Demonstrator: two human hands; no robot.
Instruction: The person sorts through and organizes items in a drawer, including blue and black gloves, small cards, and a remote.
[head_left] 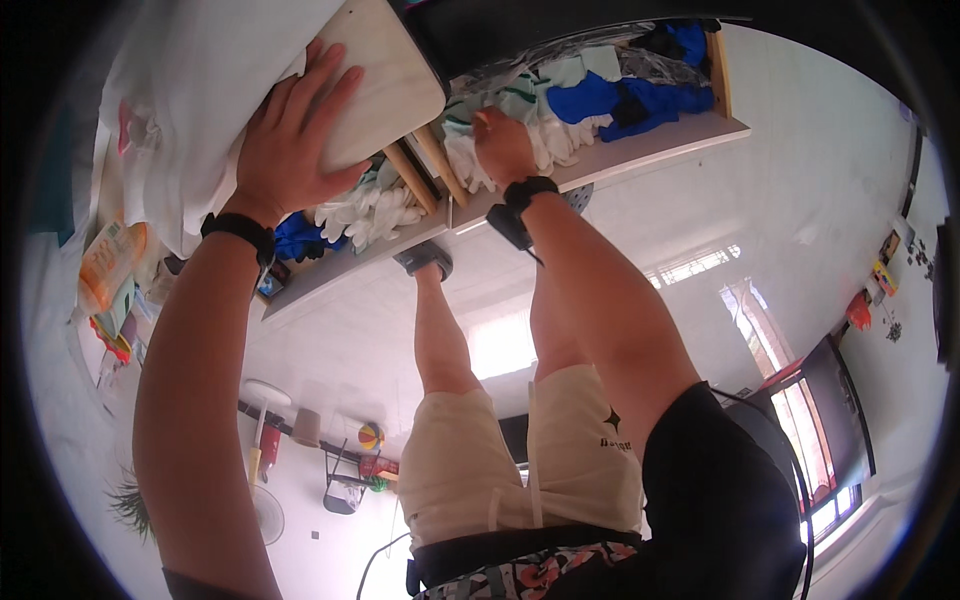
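My left hand (300, 130) lies flat with its fingers spread on a pale board with a rounded corner (385, 75), at the upper left beside white cloth (205, 100). In the right drawer, my right hand (503, 145) is closed, fingers curled among white knit gloves (462, 160). Whatever those fingers grip, if anything, is hidden. To the right of that hand lie blue gloves (590, 98) with dark patches, and pale green ones (563, 70) behind them. A left drawer, partly under the board, holds more white gloves (370, 212) and a blue glove (295, 235).
Wooden dividers (437, 160) separate the two drawers, and the right drawer's front edge (650, 150) stands out above the floor. Packets (110, 265) sit at the left. Behind me are a fan (268, 515), a ball (371, 436) and a cable (800, 470) by my right arm.
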